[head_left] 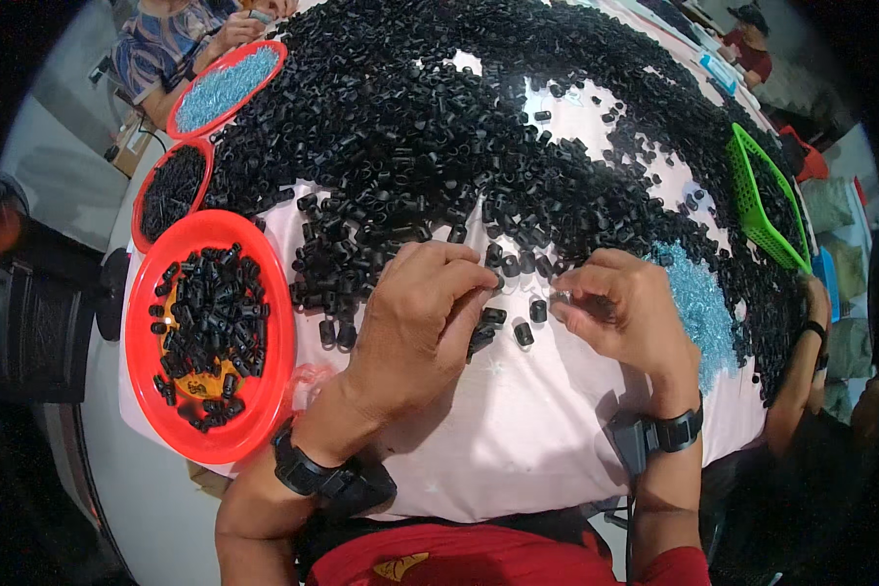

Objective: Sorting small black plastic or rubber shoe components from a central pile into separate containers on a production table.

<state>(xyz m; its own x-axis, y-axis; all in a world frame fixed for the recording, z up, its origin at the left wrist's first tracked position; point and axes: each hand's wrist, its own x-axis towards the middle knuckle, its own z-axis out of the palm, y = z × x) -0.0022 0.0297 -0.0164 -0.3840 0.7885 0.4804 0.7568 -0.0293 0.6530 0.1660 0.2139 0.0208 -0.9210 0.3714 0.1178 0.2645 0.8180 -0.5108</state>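
Both hands work close together over the near edge of a big heap of small black tubular plastic pieces [400, 127]. My left hand [410, 317] is closed, thumb and forefinger pinched beside some of the pieces; what sits between the fingertips cannot be made out. Just across a narrow gap, my right hand [630, 303] has its fingers curled inward in a pinch, and whatever they hold is too small to name. Several loose black pieces [523, 334] lie on the pale pink cloth [518, 430] between and below the hands.
At left, a red oval tray [283, 366] holds black pieces; two smaller red trays, one with dark parts [174, 190], one with light-blue parts [227, 90], stand beyond. Light-blue parts [698, 317] lie right of my right hand. A green basket [752, 200] and other people's arms [801, 352] border the table.
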